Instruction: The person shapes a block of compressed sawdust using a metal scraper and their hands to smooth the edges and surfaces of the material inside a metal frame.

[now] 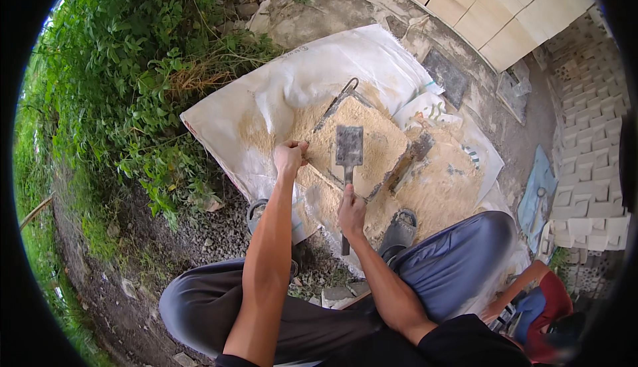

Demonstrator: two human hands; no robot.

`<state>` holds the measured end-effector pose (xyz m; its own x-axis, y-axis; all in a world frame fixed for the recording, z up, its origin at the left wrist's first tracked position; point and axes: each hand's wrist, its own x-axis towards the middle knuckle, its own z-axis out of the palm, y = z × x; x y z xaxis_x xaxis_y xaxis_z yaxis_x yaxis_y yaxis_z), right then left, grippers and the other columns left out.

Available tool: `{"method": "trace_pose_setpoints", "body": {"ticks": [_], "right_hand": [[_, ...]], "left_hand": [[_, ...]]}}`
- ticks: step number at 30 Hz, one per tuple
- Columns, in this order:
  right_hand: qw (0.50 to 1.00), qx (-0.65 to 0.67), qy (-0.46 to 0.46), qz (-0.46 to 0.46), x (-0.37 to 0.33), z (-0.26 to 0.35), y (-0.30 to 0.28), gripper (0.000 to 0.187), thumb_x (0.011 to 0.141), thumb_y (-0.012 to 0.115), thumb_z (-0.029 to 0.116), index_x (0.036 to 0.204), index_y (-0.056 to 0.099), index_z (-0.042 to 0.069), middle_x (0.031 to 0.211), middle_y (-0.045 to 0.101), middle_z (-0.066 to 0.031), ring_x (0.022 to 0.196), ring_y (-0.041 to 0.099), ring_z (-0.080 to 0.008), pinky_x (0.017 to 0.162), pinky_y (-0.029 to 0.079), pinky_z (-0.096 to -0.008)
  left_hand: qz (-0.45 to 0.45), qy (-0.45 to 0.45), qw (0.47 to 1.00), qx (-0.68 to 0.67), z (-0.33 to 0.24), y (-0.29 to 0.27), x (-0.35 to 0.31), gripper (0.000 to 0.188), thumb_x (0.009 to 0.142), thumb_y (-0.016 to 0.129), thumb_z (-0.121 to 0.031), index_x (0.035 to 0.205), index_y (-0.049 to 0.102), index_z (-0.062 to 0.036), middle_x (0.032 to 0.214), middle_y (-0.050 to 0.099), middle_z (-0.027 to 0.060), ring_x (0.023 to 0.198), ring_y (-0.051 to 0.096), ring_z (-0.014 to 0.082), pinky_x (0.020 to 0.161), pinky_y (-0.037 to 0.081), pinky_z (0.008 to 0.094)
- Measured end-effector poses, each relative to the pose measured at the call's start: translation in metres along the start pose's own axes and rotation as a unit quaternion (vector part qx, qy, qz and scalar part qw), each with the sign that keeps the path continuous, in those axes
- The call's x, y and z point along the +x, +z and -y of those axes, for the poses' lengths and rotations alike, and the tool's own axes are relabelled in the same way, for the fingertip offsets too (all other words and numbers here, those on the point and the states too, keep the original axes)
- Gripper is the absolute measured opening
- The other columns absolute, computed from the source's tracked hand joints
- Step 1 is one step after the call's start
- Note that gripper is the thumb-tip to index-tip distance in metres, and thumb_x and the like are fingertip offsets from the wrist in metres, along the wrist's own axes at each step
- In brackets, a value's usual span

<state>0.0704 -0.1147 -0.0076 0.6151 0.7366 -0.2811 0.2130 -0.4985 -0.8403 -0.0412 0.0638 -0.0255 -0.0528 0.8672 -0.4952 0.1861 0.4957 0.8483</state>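
Note:
A shallow rectangular frame (386,187) lies heaped with pale tan sand (382,128) on a white woven sack (332,55). A thin metal loop (349,85) sticks up at its far corner. My right hand (351,213) grips the handle of a grey paddle-shaped tool (349,144), its flat rectangular head over the sand. At the frame's left edge, my left hand (290,158) is closed, fingertips pressed together; what they hold, if anything, is hidden. A dark block-like piece (421,146) rests at the frame's right corner.
More loose sand (445,174) covers the sack to the right. My sandalled feet (399,229) flank the near side. Green plants (146,101) grow on the left. Stacked pale moulded tiles (591,168) stand at right, near another person (545,314). A grey slab (445,77) lies beyond the sack.

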Motion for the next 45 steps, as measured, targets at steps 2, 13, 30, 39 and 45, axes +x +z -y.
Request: {"method": "trace_pose_setpoints", "body": {"ticks": [2,13,30,39,45], "right_hand": [[0.998,0.068,0.006,0.001,0.004,-0.008,0.002,0.072,0.095,0.036,0.055,0.053,0.045,-0.002,0.048,0.045,-0.0104,0.049,0.048,-0.0228,0.053,0.037,-0.0421],[0.999,0.006,0.005,0.044,0.010,-0.001,0.014,0.073,0.095,0.034,0.055,0.052,0.047,-0.002,0.048,0.047,-0.0109,0.049,0.050,-0.0260,0.054,0.040,-0.0417],[0.998,-0.006,-0.048,0.031,0.015,-0.047,0.026,0.067,0.093,0.041,0.057,0.050,0.043,0.006,0.046,0.045,-0.0027,0.038,0.042,-0.0144,0.042,0.035,-0.0322],[0.997,0.003,-0.035,0.067,-0.005,0.001,0.016,0.071,0.094,0.038,0.056,0.049,0.045,0.002,0.044,0.043,-0.0069,0.042,0.049,-0.0195,0.048,0.039,-0.0363],[0.991,-0.098,0.009,0.087,0.009,-0.043,0.022,0.071,0.094,0.036,0.056,0.050,0.048,0.001,0.043,0.044,-0.0072,0.044,0.050,-0.0210,0.051,0.040,-0.0378]], "left_hand": [[0.021,-0.015,1.000,-0.014,-0.009,0.005,-0.003,0.022,0.080,0.072,-0.016,0.088,0.067,0.0038,0.074,0.062,0.0062,0.060,0.060,0.0143,0.051,0.057,0.0293],[0.084,-0.058,0.988,-0.115,0.008,-0.013,0.001,0.025,0.082,0.071,-0.017,0.096,0.065,0.0035,0.082,0.060,0.0065,0.066,0.061,0.0168,0.059,0.060,0.0315],[0.114,-0.104,0.960,-0.235,0.007,-0.008,-0.003,0.019,0.088,0.063,-0.014,0.094,0.062,0.0039,0.079,0.058,0.0065,0.068,0.059,0.0195,0.068,0.061,0.0373],[0.096,-0.115,0.954,-0.261,0.029,-0.020,0.004,0.021,0.087,0.064,-0.014,0.101,0.060,0.0021,0.089,0.061,0.0071,0.079,0.062,0.0211,0.071,0.060,0.0387],[0.085,-0.134,0.952,-0.262,0.031,-0.007,0.016,0.022,0.083,0.070,-0.014,0.101,0.065,-0.0029,0.086,0.066,0.0040,0.072,0.063,0.0168,0.063,0.052,0.0301]]}}
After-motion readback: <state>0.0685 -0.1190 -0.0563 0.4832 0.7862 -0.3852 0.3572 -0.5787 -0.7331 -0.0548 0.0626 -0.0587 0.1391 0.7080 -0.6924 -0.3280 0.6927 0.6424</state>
